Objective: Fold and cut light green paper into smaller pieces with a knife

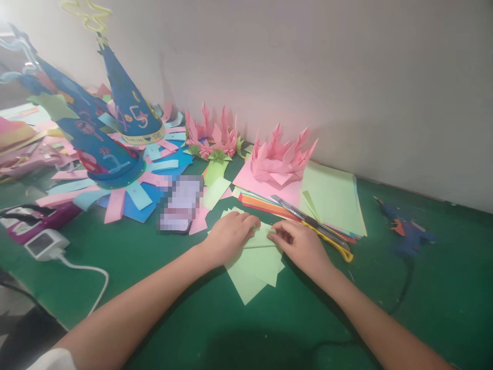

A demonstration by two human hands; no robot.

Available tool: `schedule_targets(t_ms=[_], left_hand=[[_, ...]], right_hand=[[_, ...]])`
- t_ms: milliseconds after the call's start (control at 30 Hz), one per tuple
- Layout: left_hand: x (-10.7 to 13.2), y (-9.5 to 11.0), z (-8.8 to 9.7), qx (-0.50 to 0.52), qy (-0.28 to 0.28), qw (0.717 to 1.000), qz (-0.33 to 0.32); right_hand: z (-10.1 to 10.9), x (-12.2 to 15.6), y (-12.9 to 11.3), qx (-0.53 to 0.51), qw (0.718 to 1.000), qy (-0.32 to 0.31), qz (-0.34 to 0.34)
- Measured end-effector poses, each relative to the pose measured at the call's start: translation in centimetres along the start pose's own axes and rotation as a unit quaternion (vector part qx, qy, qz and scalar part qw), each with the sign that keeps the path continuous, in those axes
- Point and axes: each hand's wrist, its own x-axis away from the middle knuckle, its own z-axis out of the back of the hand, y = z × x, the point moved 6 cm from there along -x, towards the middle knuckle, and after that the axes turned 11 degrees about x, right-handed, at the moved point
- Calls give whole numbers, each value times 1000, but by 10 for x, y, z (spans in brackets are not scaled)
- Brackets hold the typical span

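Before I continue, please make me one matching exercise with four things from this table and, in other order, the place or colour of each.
Column one
1. Glue gun
2. Phone
3. Right-hand pink crown
4. Folded light green paper

Column two
A. Stands on a pink sheet
B. At the fingers of the left hand and the right hand
C. Blue, with an orange part
D. Lies to the left of the left hand

Right pairs: 1-C, 2-D, 3-A, 4-B
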Motion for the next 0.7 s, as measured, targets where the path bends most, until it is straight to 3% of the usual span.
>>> schedule_targets(t_ms=[233, 533, 700], left_hand=[[-1, 9, -4, -63, -77, 994, -40], [2, 6, 0, 0, -50, 995, -88], [3, 5, -2, 7, -42, 995, -89]], right_hand=[[1, 0, -2, 10, 1000, 14, 7], [0, -1, 1, 7, 1000, 20, -7], [4, 4, 4, -56, 998, 22, 8]])
